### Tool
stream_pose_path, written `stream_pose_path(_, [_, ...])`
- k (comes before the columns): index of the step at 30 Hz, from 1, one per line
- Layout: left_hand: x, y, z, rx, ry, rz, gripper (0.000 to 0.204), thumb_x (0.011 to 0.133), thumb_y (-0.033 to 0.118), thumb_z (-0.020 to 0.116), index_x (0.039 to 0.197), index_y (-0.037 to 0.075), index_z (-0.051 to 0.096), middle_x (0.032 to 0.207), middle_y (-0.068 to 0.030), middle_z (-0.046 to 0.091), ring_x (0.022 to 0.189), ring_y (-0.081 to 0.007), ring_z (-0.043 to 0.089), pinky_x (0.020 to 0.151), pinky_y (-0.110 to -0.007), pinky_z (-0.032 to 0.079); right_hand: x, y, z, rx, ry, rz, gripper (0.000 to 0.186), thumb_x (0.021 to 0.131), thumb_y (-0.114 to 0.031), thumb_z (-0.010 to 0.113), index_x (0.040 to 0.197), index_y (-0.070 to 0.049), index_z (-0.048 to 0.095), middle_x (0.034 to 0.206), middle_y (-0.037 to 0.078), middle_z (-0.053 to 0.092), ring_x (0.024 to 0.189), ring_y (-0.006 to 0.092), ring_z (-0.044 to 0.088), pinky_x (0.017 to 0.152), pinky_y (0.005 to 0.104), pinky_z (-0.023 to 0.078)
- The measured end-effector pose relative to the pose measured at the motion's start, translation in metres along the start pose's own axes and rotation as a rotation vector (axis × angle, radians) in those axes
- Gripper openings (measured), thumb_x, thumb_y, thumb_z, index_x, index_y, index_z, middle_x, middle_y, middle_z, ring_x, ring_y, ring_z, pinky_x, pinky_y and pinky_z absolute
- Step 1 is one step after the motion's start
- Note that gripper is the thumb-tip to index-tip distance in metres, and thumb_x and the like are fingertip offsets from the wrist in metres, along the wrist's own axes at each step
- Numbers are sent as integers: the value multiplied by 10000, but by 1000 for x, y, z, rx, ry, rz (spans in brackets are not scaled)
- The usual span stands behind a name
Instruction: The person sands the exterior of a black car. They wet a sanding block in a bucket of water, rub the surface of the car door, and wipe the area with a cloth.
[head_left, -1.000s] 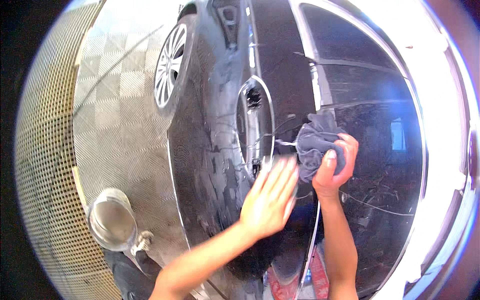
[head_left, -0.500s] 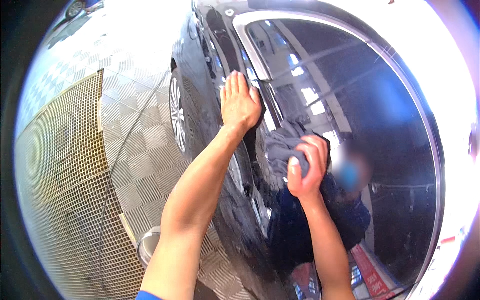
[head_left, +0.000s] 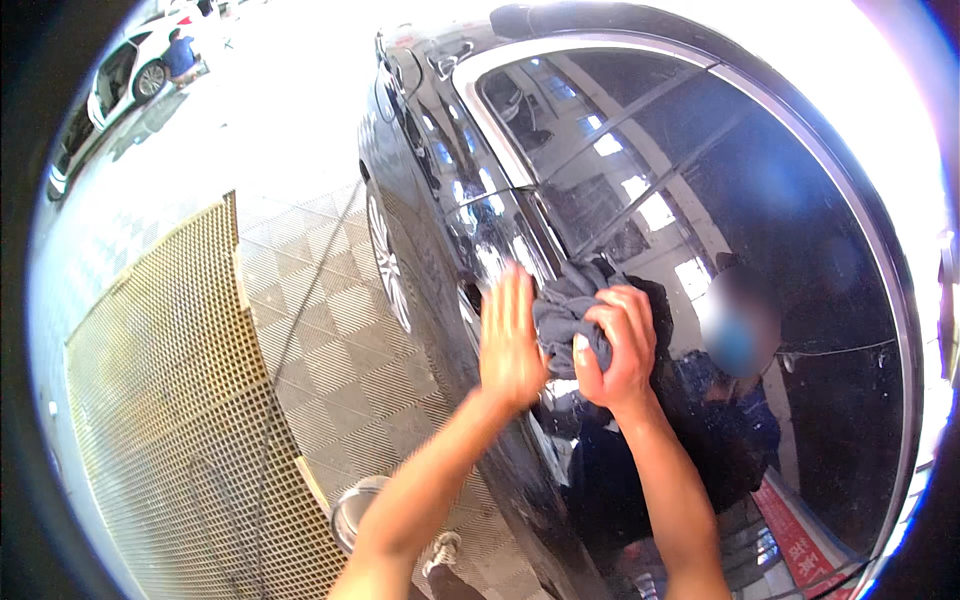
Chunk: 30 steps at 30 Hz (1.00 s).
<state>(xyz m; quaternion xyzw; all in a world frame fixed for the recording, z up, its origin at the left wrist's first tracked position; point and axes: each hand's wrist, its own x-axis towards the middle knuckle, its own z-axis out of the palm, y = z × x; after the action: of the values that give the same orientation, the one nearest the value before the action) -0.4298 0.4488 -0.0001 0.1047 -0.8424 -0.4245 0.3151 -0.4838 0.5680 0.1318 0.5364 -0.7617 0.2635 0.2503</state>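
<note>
A crumpled dark grey cloth (head_left: pixel 572 318) is bunched under my right hand (head_left: pixel 624 350), whose fingers curl round it against the glossy black car (head_left: pixel 480 215). The cloth lies at the lower edge of the dark side window (head_left: pixel 800 270), partly over the trim. Just left of the cloth is my left hand (head_left: pixel 512 340), flat with its fingers stretched forward and holding nothing. It is slightly smeared by motion, and I cannot tell whether its palm touches the door.
A car wheel (head_left: pixel 385 260) stands beyond my left forearm. Left of the car are patterned floor tiles (head_left: pixel 340 350) and a yellowish floor grating (head_left: pixel 180 400). Near my left arm is a round silvery object (head_left: pixel 355 510). A person (head_left: pixel 181 56) crouches by a white car (head_left: pixel 118 80) far off.
My left hand has come back along the door toward me, ending beside the cloth. My right hand still grips the cloth at the window edge. The view has shifted somewhat, showing the far white car.
</note>
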Motion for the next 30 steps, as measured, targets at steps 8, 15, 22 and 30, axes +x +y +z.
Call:
stream_pose_path(8, [117, -84, -20, 177, 350, -178, 618, 1073, 301, 400, 1547, -93, 359, 1592, -341, 388, 1511, -479, 325, 1276, -497, 238, 23, -10, 19, 40, 23, -48, 313, 785, -236, 730, 1011, -50, 622, 1092, 170, 620, 1059, 403, 610, 942, 511, 502])
stream_pose_path(15, [-86, 62, 0, 128, -87, 143, 681, 973, 223, 540, 1539, -107, 352, 1587, -345, 385, 1490, -542, 336, 1246, -605, 236, -8, -8, -13, -6, 50, 6, 316, 731, -197, 753, 983, -60, 619, 1058, 139, 622, 1040, 384, 610, 943, 505, 498])
stream_pose_path(22, [40, 2, -6, 197, 285, -66, 552, 1058, 170, 442, 1554, -68, 389, 1630, -303, 365, 1527, -444, 336, 1273, -512, 261, -198, -105, -157, -415, -434, -89, 283, 807, -306, 739, 1042, -182, 643, 1157, 72, 656, 1163, 306, 628, 1059, 634, 446])
stream_pose_path(30, [-123, 70, 2, 5, -106, 266, 720, 967, 226, 517, 1610, -36, 329, 1676, -281, 306, 1568, -436, 278, 1288, -550, 188, -268, -121, -210, -455, -406, 56, 293, 816, -340, 723, 1087, -235, 693, 1256, 8, 660, 1282, 259, 596, 1066, 642, 430])
